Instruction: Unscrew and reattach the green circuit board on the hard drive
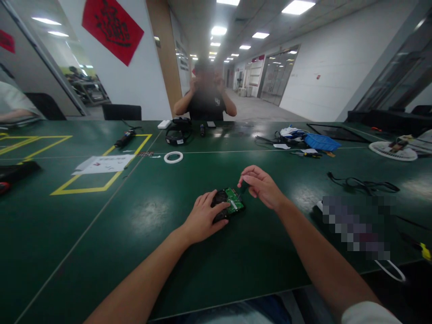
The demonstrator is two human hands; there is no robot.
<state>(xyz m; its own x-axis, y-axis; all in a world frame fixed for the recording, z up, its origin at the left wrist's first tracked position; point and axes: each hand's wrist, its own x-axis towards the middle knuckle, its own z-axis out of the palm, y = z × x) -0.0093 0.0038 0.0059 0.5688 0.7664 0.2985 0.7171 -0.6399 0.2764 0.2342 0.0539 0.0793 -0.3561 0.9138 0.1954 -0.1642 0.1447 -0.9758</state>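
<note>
Circuit-board unit flat on the green table, right under my left hand!
Those fingers are spread across it; my right hand pinches a dark tool over its edge; blue basket beyond, contents unclear.
</note>
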